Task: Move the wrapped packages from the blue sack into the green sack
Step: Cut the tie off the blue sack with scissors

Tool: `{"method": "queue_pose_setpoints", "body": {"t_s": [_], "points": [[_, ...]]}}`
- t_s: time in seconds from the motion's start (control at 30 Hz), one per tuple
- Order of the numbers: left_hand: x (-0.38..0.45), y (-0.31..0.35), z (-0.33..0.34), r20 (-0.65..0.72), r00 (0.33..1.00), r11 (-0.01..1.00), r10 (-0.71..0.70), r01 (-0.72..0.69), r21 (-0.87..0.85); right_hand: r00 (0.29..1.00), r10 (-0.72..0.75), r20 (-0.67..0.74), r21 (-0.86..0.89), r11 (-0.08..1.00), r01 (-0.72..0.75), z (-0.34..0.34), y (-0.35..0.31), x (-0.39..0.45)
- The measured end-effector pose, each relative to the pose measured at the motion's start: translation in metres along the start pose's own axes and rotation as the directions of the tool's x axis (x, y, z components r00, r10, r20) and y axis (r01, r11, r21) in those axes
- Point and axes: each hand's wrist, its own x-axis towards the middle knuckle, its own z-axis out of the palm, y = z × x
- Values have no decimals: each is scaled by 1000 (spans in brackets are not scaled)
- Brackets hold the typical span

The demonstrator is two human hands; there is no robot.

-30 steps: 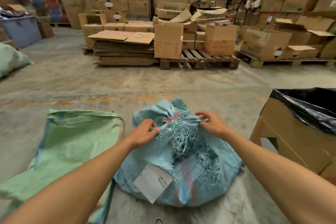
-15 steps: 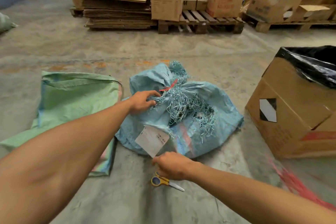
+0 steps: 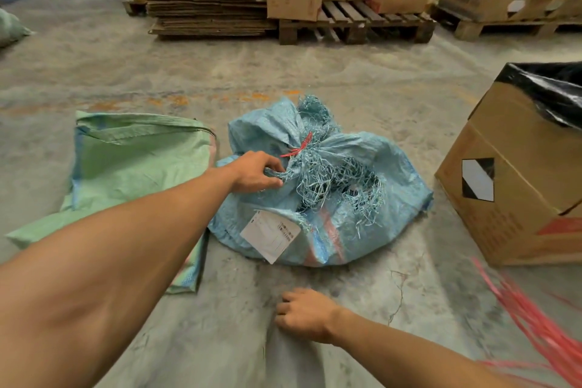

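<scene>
Step in hand: opening the blue sack (image 3: 318,198), no packages moved yet. It's tied shut by a red tie (image 3: 297,148) just beyond our left fingers (image 3: 271,173), which pinch the frayed strands at the neck. Our right hand (image 3: 304,313) sits low on the floor (image 3: 346,72), nearer us than the sack, fingers curled under; we can't tell if they hold anything. The green sack (image 3: 132,173) lies flat to the left of the left fingers, mouth facing away, touching the blue sack's edge. The packages aren't visible, presumably inside. Next move, as we judge it: cut or undo the red tie while the left fingers keep the neck taut, then spread the mouth.
</scene>
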Motion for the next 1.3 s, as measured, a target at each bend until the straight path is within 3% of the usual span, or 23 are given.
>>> {"method": "queue_pose_setpoints", "body": {"t_s": [0.07,0.1,0.2,0.33,0.43,0.53,0.67,0.73,0.87,0.93,1.03,1.2,1.3], "points": [[-1,1,1,2,1000,1000,-5,5,13,996,-86,6,136,987,85,0,-2,-8],[-3,1,2,5,1000,1000,-6,6,21,998,-62,-20,206,976,65,2,-2,-10],[-6,-2,7,31,999,1000,-16,16,19,993,102,-61,323,943,-77,4,-2,-16],[-9,-6,9,72,997,999,-27,29,-27,963,265,-42,313,919,-239,0,-1,-27],[-8,-4,7,102,994,998,-48,52,-42,867,496,-42,277,840,-467,10,-2,-30],[-7,-2,7,119,990,995,-70,77,-61,750,655,94,462,638,-616,18,-5,-36],[-6,0,9,145,985,992,-90,102,-72,712,702,5,474,626,-620,28,-18,-43],[-5,1,10,149,984,991,-95,107,-77,714,700,32,460,624,-632,30,-18,-44],[-6,-1,13,162,981,991,-104,117,-72,877,473,-88,244,863,-442,23,-14,-49],[-8,0,12,173,979,990,-108,122,-72,875,474,-102,204,871,-448,26,-13,-50],[-9,-1,11,183,978,989,-104,122,-85,799,601,-5,380,740,-555,28,-21,-47],[-12,2,9,135,990,998,-41,48,-47,653,727,212,450,521,-726,15,-17,-36],[-11,8,8,24,1000,1000,10,-9,-17,687,671,281,490,515,-703,6,-6,-29]]}}
